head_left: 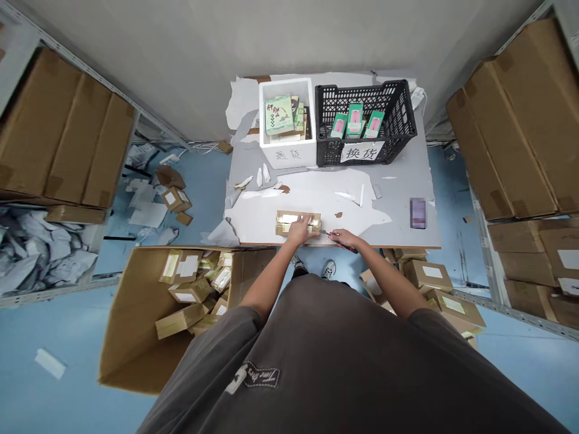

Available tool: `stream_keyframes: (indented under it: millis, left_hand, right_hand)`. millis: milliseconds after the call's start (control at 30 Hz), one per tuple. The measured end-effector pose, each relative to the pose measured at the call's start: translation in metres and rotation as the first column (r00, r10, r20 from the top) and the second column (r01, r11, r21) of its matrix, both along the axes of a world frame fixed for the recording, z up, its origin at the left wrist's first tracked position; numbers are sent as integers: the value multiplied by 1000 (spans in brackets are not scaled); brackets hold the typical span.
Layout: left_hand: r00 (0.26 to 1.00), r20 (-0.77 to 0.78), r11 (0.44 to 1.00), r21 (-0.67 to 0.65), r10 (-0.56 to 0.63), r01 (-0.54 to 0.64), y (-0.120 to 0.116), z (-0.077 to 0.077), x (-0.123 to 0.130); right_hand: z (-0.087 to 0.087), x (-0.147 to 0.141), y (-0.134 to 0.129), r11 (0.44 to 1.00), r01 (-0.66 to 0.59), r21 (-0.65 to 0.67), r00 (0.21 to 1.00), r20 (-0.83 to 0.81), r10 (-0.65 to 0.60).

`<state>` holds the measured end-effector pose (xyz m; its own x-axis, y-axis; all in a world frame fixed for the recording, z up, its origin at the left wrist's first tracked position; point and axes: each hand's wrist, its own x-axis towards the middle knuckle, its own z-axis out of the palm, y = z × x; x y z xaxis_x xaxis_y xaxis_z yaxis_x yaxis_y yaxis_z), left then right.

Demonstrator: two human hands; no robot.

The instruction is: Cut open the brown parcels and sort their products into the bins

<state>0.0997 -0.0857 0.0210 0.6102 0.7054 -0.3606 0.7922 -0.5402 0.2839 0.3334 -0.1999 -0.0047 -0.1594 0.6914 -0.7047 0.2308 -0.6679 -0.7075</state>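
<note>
A small brown carton with clear tape lies at the table's front edge. My left hand rests on its top and right side, fingers spread over it. Just to the right, my right hand is closed around a cutting tool with red-and-black handles, its metal tip pointing at the carton's right end. Whether the tip touches the carton is too small to tell.
Behind stand a white foam box and a black crate with green-and-pink packs. A phone lies at right. Below left, a large carton holds parcels; more parcels sit below right. Shelves flank both sides.
</note>
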Motion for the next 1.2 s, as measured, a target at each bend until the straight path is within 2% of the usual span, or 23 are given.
stream_keyframes:
  millis: [133, 233, 367, 500, 667, 867, 967, 1200]
  left_hand:
    - [997, 7, 997, 26, 72, -72, 12, -3, -7]
    - [993, -21, 993, 2, 120, -120, 21, -11, -9]
    - [994, -23, 994, -10, 106, -106, 27, -19, -9]
    - [999, 13, 998, 45, 31, -31, 21, -23, -11]
    - [997, 65, 994, 95, 47, -54, 7, -35, -13]
    - [990, 124, 991, 107, 69, -82, 2, -52, -13]
    - [989, 129, 992, 97, 72, -85, 1, -55, -14]
    - [988, 140, 992, 100, 67, -81, -5, -54, -15]
  right_hand:
    - [6, 14, -12, 996, 85, 43, 996, 14, -85]
    - [12, 10, -16, 988, 113, 108, 991, 61, -120]
    - [15, -2, -11, 978, 5, 209, 962, 267, -62]
    - [11, -10, 2, 962, -157, 223, 892, 450, 41]
    - [3, -10, 10, 930, -289, 229, 829, 546, 123]
    - [2, -9, 6, 894, -356, 272, 786, 605, 129]
    - [7, -13, 10, 888, -387, 249, 751, 644, 146]
    - [14, -24, 11, 872, -465, 152, 612, 767, 193]
